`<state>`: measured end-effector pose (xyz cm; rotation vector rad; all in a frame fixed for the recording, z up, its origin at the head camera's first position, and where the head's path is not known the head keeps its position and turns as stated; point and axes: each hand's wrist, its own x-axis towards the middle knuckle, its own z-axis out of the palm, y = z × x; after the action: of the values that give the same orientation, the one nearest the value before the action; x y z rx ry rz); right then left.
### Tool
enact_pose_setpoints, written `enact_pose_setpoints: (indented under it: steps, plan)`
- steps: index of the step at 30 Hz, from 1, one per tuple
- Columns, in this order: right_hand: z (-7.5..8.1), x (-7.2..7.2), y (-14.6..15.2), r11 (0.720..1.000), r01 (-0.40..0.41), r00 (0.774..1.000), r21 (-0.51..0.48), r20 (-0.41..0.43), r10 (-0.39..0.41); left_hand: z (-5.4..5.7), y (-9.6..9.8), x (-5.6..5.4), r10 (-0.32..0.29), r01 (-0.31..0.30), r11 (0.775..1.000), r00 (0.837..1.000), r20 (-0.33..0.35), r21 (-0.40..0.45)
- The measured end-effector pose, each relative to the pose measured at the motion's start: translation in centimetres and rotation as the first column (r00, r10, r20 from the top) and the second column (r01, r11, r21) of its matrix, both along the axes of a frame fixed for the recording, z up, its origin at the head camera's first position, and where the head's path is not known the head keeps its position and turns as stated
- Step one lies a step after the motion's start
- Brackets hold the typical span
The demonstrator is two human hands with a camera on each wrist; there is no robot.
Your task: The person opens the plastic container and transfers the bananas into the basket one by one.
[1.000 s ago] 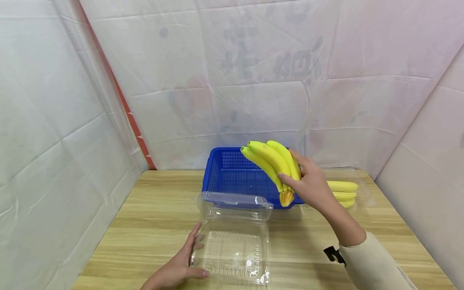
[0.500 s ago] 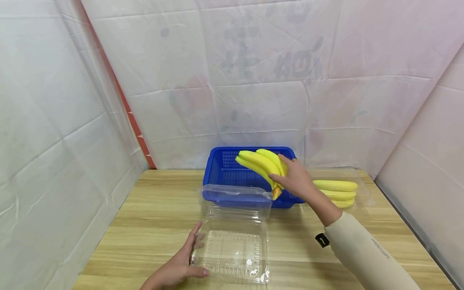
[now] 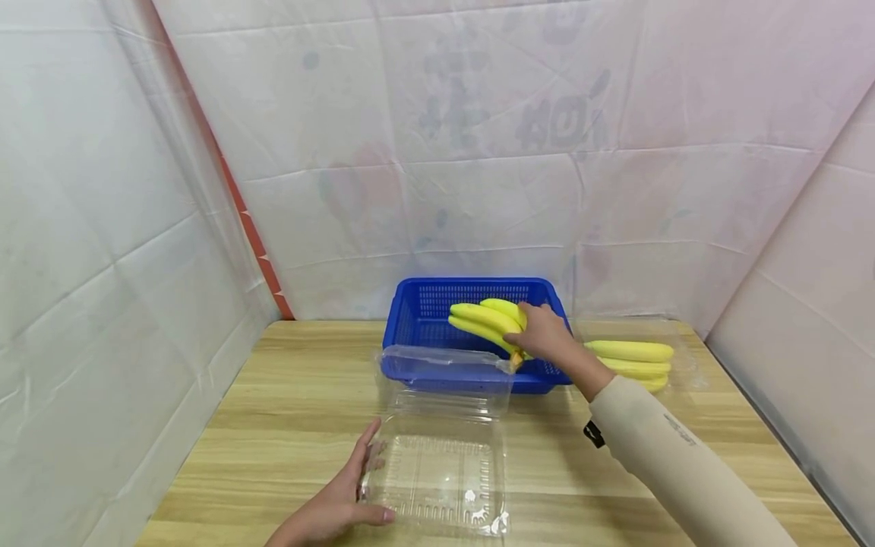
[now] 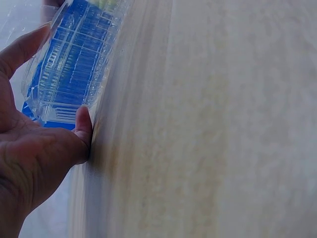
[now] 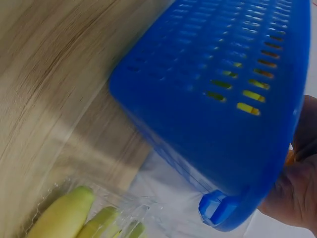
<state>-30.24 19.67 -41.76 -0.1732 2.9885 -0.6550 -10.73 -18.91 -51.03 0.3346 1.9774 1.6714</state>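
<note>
My right hand (image 3: 545, 334) grips a bunch of yellow bananas (image 3: 484, 317) near its stem end, down inside the blue plastic basket (image 3: 472, 282) at the back of the table. In the right wrist view, bits of yellow show through the slots of the basket's wall (image 5: 198, 119); the wall hides most of the bunch. In front of the basket lies a clear plastic clamshell box (image 3: 440, 482), its lid (image 3: 444, 370) raised and leaning over the basket's front rim. My left hand (image 3: 338, 494) holds the box's left side, thumb (image 4: 83, 126) at the near corner, fingers along the side.
To the basket's right, more yellow bananas (image 3: 636, 352) lie in another clear plastic container. The wooden table (image 3: 294, 403) is enclosed by pale sheets at the back and on both sides.
My right hand has moved left and down with the banana bunch, from above the basket's right side into the basket. My left hand and the clamshell box have stayed in place.
</note>
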Motion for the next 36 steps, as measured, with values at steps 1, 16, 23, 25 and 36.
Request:
enact_pose_setpoints:
  steps: [1,16,23,25,36]
  plan:
    - [-0.2,-0.2,0.0,1.0,-0.004,1.0,0.019,0.013,0.003,0.0,0.0,0.0,-0.003,0.003,1.0,1.0,-0.003,-0.003]
    - [-1.0,-1.2,-0.5,0.982,-0.085,0.99,0.167,0.128,0.064,-0.4,-0.7,0.1,-0.02,0.019,1.0,0.999,-0.039,-0.022]
    - [-0.8,-1.7,-1.1,0.975,-0.086,0.988,0.205,0.145,0.056,-0.5,-1.2,0.0,-0.022,0.022,1.0,1.0,-0.011,-0.009]
    - [-0.7,-1.7,-1.2,0.974,-0.081,0.989,0.213,0.14,0.051,-0.6,-1.2,-0.1,-0.022,0.022,1.0,1.0,-0.015,-0.013]
    - [-0.6,-1.5,-1.4,0.976,-0.063,0.984,0.21,0.178,0.026,-0.6,-1.3,0.0,-0.034,0.033,0.999,0.999,-0.02,-0.015]
